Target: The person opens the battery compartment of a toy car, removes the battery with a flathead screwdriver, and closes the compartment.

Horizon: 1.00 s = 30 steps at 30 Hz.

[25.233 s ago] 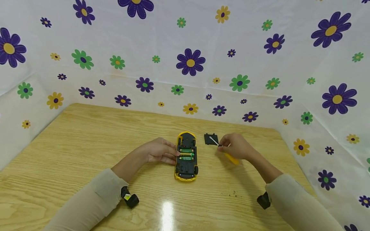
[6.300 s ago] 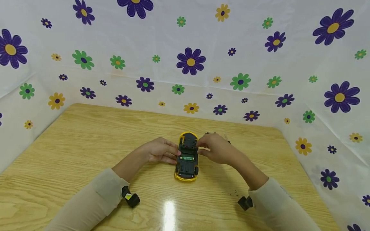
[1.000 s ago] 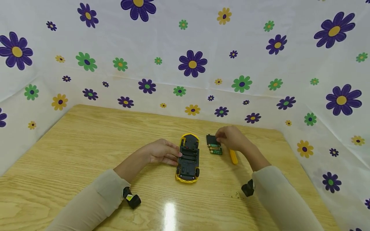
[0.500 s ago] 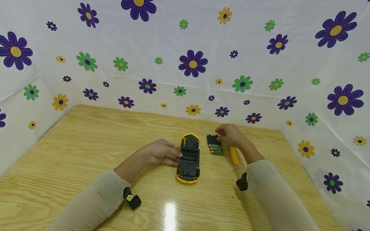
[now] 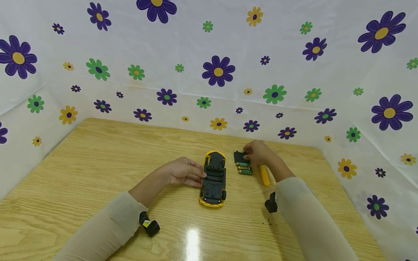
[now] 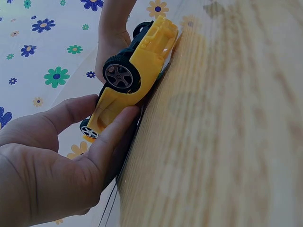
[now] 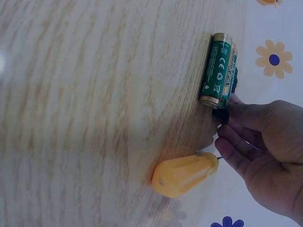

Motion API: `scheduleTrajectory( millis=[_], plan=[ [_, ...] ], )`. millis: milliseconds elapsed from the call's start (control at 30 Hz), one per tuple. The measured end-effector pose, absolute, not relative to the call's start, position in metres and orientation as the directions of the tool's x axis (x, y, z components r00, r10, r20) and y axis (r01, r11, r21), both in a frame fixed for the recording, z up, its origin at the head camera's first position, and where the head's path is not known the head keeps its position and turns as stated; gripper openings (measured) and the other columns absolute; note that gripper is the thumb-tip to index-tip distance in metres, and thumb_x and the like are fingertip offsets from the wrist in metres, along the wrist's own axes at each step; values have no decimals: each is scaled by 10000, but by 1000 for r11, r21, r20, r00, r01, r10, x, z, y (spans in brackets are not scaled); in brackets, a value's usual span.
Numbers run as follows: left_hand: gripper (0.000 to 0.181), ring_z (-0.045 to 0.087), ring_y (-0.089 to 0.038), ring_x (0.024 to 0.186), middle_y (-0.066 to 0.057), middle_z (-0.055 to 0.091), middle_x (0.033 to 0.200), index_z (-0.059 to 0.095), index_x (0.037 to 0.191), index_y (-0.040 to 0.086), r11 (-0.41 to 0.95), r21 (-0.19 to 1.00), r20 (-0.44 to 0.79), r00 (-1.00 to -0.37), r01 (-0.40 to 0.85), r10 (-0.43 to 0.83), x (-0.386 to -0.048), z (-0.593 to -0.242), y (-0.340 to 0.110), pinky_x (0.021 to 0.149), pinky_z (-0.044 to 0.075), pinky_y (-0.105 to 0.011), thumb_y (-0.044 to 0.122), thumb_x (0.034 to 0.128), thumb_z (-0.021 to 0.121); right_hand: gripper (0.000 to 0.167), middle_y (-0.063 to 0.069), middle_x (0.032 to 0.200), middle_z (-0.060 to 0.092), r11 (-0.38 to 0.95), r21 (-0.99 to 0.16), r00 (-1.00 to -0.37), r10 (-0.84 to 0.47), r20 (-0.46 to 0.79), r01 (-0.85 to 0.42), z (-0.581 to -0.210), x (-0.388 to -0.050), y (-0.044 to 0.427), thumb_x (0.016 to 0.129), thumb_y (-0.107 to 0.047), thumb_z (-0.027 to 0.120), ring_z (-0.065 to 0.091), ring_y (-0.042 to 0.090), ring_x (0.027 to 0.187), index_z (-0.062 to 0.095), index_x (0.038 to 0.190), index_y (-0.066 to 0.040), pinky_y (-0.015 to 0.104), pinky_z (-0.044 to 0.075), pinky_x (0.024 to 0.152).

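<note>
A yellow toy car [image 5: 213,192] lies upside down on the table, its battery compartment bare of batteries. My left hand [image 5: 184,172] holds the car's left side between thumb and fingers; the left wrist view shows this grip on the yellow body [image 6: 142,71]. To the right lies a black battery cover [image 5: 240,157], whose right edge my right hand [image 5: 259,154] pinches. Three green batteries [image 5: 244,168] sit in a row just below the cover. Beside that hand rests a screwdriver [image 5: 264,176] with a yellow handle; its shaft is mostly hidden behind the hand.
The wooden table [image 5: 130,152] runs back to a white cloth [image 5: 183,43] printed with flowers, which also hangs at both sides. Several tiny dark bits, perhaps screws [image 5: 269,220], lie near the right forearm.
The batteries have left the car and lie by the cover; the screwdriver has been put down. In the last second my right hand shifted slightly at the cover. My left hand keeps its hold.
</note>
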<state>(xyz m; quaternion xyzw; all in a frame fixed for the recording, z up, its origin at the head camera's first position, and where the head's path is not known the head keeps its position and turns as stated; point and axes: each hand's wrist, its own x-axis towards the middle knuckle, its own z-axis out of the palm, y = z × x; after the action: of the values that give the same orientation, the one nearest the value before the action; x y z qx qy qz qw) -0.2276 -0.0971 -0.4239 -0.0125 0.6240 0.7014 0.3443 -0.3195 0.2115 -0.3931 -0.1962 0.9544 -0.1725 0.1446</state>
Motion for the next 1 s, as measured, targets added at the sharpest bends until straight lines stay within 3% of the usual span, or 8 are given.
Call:
scheduleTrajectory(
  millis=[300,767,1000],
  plan=[
    [594,715,-286,1004,-253,449,1506,403,1478,-137,15,869,-443,-764,-495,469,-228,-424,-98,937,612,-439,-28,960,672,284,213,1179,699,871,-363,-886,-420,-199,-331,-394,-321,210,1005,-85,666,644,361,1125,680,1251,56,504,540,1038],
    [562,717,-275,979,-251,523,1420,439,1454,-127,15,868,-446,-766,-496,463,-229,-427,-97,932,614,-439,-30,954,678,290,249,1192,666,846,-432,-915,-390,-101,-313,-394,-317,211,1005,-50,651,622,389,1135,629,1258,91,514,534,1041],
    [555,722,-266,945,-249,594,1316,440,1444,-130,14,868,-447,-768,-497,458,-229,-426,-96,923,618,-441,-40,950,677,246,237,1200,664,820,-494,-935,-352,-36,-289,-392,-313,214,1001,-15,642,636,409,1140,639,1239,49,529,549,1020]
  ],
)
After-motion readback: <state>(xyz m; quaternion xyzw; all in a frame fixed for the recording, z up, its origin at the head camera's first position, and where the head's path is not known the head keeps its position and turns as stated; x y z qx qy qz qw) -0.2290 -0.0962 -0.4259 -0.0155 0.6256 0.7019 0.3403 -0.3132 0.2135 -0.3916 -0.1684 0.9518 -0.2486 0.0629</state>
